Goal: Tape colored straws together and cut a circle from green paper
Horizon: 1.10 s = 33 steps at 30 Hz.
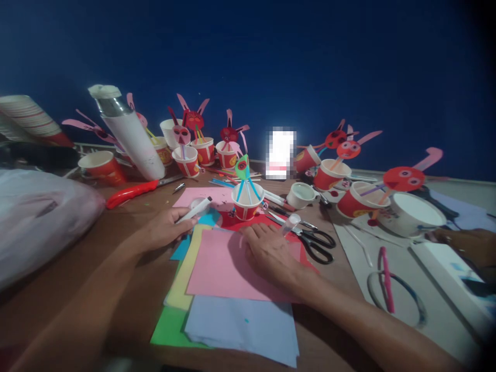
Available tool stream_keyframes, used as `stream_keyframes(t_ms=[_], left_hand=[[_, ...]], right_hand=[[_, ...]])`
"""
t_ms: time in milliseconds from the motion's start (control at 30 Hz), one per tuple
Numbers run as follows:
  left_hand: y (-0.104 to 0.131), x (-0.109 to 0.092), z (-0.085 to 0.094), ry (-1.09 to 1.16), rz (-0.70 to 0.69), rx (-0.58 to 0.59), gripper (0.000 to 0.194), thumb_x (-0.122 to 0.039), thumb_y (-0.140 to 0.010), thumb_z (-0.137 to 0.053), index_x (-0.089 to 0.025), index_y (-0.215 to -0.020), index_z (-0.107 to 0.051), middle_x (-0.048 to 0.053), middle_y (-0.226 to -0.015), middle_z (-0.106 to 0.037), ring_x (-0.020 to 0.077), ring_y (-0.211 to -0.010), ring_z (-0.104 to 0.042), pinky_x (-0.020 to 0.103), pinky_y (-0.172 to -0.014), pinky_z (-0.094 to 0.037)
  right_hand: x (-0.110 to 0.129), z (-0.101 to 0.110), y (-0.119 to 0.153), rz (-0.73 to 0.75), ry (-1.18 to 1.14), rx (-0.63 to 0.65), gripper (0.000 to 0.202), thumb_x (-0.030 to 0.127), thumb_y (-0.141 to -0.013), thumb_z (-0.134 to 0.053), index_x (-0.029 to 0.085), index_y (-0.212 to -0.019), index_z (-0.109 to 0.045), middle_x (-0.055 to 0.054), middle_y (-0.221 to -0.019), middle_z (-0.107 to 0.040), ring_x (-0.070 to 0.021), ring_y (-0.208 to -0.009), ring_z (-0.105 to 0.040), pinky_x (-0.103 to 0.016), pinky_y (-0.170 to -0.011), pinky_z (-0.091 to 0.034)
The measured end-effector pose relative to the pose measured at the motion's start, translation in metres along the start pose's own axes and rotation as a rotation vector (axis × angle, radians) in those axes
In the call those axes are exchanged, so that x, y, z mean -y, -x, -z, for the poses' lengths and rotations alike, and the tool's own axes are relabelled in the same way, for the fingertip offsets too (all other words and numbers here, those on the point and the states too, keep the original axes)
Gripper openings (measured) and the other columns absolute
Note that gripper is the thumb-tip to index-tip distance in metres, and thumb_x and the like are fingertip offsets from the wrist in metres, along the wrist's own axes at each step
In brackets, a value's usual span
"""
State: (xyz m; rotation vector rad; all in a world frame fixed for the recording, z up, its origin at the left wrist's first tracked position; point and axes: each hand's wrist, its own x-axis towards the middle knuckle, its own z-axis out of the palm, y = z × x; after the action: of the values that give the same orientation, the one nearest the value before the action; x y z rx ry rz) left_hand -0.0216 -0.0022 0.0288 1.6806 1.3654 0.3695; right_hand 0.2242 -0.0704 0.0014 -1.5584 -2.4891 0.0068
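Observation:
My left hand (pixel 170 227) is closed around a slim white pen-like stick (pixel 196 209) with a dark end, held over the left edge of the coloured paper. My right hand (pixel 267 248) lies flat on a pink paper sheet (pixel 217 263), fingers stretched toward a red-and-white paper cup (pixel 248 209). Out of that cup rise blue straws with a green paper face (pixel 243 168) on top. A clear tube (pixel 290 225) shows just beyond my right hand; whether they touch I cannot tell. Black-handled scissors (pixel 320 245) lie right of it.
Several decorated cups (pixel 188 160) line the back. A tilted white bottle (pixel 134 142), a red-handled knife (pixel 134 195) and a plastic bag (pixel 42 222) stand or lie left. A small white cup (pixel 302 195) is right. Another person's hand (pixel 465 245) shows at the far right.

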Motion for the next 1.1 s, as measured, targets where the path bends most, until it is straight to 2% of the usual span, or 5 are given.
stream_keyframes(t_ms=[167,400,633,867,1100], left_hand=[[0.0,0.0,0.0,-0.089,0.011,-0.066,0.037,-0.052,-0.077,-0.052,-0.016,-0.082,-0.057,-0.003,-0.058,-0.048,0.0097,-0.048,-0.042,0.02,-0.043,-0.027],[0.002,-0.003,-0.004,0.032,-0.01,-0.042,0.033,-0.049,-0.077,-0.053,-0.016,-0.08,-0.056,-0.005,-0.058,-0.046,0.0086,-0.05,-0.04,0.019,-0.044,-0.029],[0.004,-0.006,-0.018,0.221,-0.069,0.083,0.03,-0.045,-0.082,-0.049,-0.016,-0.082,-0.053,-0.007,-0.056,-0.037,0.0056,-0.046,-0.03,0.018,-0.042,-0.023],[0.01,-0.02,-0.033,0.039,-0.191,0.146,0.028,-0.039,-0.082,-0.051,-0.017,-0.094,-0.063,0.0,-0.072,-0.058,0.0117,-0.062,-0.049,0.022,-0.055,-0.038],[0.002,-0.03,-0.061,-0.321,-0.612,0.159,0.019,-0.022,-0.085,-0.046,-0.02,-0.086,-0.064,0.003,-0.091,-0.063,0.017,-0.086,-0.055,0.027,-0.077,-0.041]], right_hand=[[-0.001,-0.01,0.002,0.059,-0.037,-0.027,0.023,0.016,-0.086,-0.042,0.015,-0.103,-0.057,-0.011,-0.101,-0.06,-0.0229,-0.093,-0.051,-0.036,-0.08,-0.034],[0.015,-0.013,0.016,0.049,-0.145,0.063,0.069,0.059,-0.087,-0.034,0.01,-0.135,-0.036,-0.016,-0.144,-0.03,-0.0302,-0.133,-0.02,-0.05,-0.106,-0.011],[0.016,-0.011,0.018,0.065,-0.223,-0.003,0.064,0.055,-0.086,-0.04,0.013,-0.134,-0.037,-0.015,-0.142,-0.034,-0.03,-0.131,-0.025,-0.05,-0.105,-0.014],[0.026,0.007,0.024,0.535,-0.316,-0.248,0.022,0.029,-0.09,-0.044,0.023,-0.108,-0.054,0.0,-0.099,-0.065,-0.015,-0.089,-0.054,-0.038,-0.089,-0.03],[0.01,-0.002,0.014,0.172,-0.028,-0.3,0.033,0.02,-0.083,-0.053,0.015,-0.116,-0.049,-0.008,-0.105,-0.062,-0.0228,-0.092,-0.052,-0.039,-0.078,-0.031]])
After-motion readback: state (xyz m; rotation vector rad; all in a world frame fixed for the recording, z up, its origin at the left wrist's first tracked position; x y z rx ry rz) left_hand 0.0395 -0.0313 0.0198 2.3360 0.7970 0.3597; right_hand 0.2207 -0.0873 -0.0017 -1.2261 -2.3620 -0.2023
